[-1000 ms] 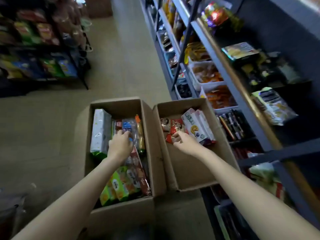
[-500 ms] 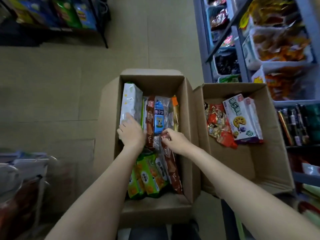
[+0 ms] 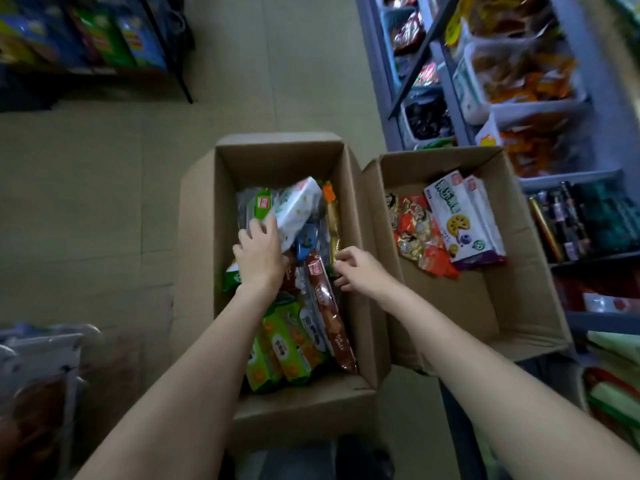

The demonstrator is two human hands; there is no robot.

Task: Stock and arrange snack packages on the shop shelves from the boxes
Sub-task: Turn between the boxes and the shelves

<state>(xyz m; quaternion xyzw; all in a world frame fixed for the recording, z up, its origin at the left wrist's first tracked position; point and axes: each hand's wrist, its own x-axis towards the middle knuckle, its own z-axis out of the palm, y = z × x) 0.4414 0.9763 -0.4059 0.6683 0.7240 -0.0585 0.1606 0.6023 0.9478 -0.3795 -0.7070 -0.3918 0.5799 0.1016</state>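
Note:
Two open cardboard boxes stand on the floor. The left box (image 3: 353,216) is packed with snack packs: green packs (image 3: 287,344), a long brown pack (image 3: 327,306), a blue pack. My left hand (image 3: 258,254) grips a white speckled package (image 3: 298,209), tilted up over the other packs. My right hand (image 3: 356,268) hovers at the box's right inner wall with fingers loosely curled, holding nothing. The right box (image 3: 519,271) holds a white cookie carton (image 3: 460,220) and red-orange bags (image 3: 415,230).
Grey shop shelves (image 3: 446,81) on the right carry bins of orange and dark snack bags and bottles lower down. A dark rack with chip bags (image 3: 104,32) stands at the far left. Bagged goods (image 3: 38,382) sit at the lower left on the beige floor.
My left hand has lifted and tilted the white package to the right across the left box. My right hand left the right box, came over to the left box, and now sits by its right wall.

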